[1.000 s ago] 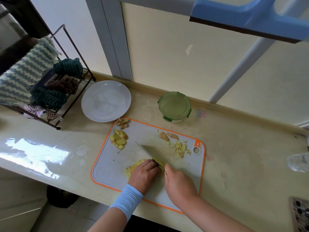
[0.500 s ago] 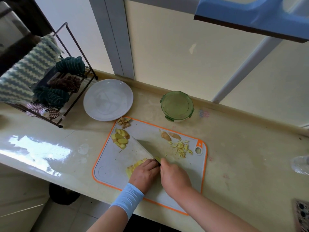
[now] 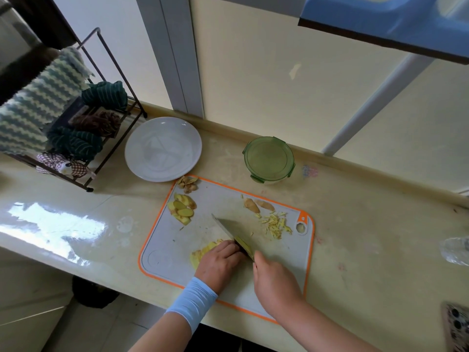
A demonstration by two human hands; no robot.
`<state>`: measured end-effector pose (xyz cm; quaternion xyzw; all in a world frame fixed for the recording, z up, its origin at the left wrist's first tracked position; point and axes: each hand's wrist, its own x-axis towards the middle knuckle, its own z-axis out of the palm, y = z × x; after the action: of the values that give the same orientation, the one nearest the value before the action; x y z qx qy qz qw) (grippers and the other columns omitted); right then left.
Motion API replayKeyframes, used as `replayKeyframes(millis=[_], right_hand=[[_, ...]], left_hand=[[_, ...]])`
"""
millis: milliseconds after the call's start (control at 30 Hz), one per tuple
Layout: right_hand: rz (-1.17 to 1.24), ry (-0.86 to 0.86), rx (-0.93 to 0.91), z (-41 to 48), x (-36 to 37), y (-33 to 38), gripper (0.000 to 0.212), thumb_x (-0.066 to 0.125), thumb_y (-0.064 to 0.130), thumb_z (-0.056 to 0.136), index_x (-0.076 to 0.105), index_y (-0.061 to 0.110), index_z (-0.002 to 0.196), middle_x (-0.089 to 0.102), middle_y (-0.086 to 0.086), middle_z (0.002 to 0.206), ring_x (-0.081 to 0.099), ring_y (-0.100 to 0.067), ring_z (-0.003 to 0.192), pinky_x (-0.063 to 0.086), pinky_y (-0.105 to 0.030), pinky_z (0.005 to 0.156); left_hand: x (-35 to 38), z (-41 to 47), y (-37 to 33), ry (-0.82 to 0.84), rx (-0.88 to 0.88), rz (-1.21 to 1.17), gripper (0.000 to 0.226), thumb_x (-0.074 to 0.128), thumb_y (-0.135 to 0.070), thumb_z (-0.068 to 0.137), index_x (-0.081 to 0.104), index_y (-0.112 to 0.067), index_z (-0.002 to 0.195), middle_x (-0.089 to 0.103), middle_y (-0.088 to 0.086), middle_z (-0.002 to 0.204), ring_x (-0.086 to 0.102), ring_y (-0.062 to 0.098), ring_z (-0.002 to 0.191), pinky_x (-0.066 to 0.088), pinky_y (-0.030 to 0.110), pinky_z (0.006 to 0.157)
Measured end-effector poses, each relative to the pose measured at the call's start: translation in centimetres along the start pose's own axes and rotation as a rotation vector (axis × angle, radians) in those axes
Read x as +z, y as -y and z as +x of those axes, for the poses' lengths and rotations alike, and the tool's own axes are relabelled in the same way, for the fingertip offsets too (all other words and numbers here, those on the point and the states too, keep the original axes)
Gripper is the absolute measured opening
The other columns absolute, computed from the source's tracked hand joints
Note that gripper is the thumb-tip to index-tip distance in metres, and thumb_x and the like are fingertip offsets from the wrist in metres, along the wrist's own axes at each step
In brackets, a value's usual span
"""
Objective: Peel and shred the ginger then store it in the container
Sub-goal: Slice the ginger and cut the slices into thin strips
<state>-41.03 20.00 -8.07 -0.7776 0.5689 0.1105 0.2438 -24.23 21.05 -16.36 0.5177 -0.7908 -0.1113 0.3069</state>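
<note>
The left hand [image 3: 218, 264] pins the ginger stack [image 3: 203, 252] with curled fingers [image 3: 229, 248] at the board's [image 3: 165, 250] six o'clock. The right hand [image 3: 275, 280] seems clenched on the knife [image 3: 228, 232], handle hidden. With the blade beside the knuckles, a slipping slice risks a cut.

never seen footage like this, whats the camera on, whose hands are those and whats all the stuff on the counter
There is no machine here. These are a person's two bare hands, filmed by one wide-angle camera worn on the head, looking forward and down.

On the counter lies a cutting board with an orange rim. The left hand, with a blue cuff at the wrist, holds down a stack of ginger. The right hand has its grip on a knife, whose blade lies across the board.

Also on the board are sliced ginger, fine shreds and peelings at the far corner. Behind it stand a white plate, a closed container with a green lid, and a rack of cloths.
</note>
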Motion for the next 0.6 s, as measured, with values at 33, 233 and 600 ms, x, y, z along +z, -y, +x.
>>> replayKeyframes(millis=[33,233,600], right_hand=[[-0.004,-0.003,-0.012,0.7,-0.1,0.5,0.021,0.035,0.024,0.103,0.043,0.021,0.122,0.066,-0.010,0.098,0.065,-0.033,0.091,0.032,-0.034,0.062],[0.020,-0.030,-0.045,2.2,-0.6,1.6,0.016,0.035,0.023,0.103,0.042,0.020,0.117,0.066,-0.011,0.097,0.065,-0.035,0.091,0.033,-0.034,0.061],[-0.020,-0.052,0.004,-2.5,0.0,-1.5,0.008,0.049,0.032,0.100,0.050,0.026,0.103,0.065,-0.006,0.072,0.066,-0.028,0.068,0.030,-0.033,0.052]], left_hand=[[0.0,0.1,0.0,0.000,0.006,0.012,0.018,0.082,-0.003,0.077,0.074,-0.014,0.090,0.066,0.001,0.093,0.059,0.019,0.090,0.053,0.028,0.079],[-0.2,0.1,-0.5,-0.032,0.035,0.053,0.007,0.067,-0.007,0.088,0.072,-0.010,0.085,0.065,0.005,0.089,0.057,0.020,0.088,0.050,0.027,0.081],[-0.2,-0.1,-0.2,-0.028,0.011,0.027,0.010,0.069,-0.006,0.086,0.074,-0.012,0.093,0.068,0.003,0.094,0.059,0.018,0.091,0.051,0.026,0.082]])
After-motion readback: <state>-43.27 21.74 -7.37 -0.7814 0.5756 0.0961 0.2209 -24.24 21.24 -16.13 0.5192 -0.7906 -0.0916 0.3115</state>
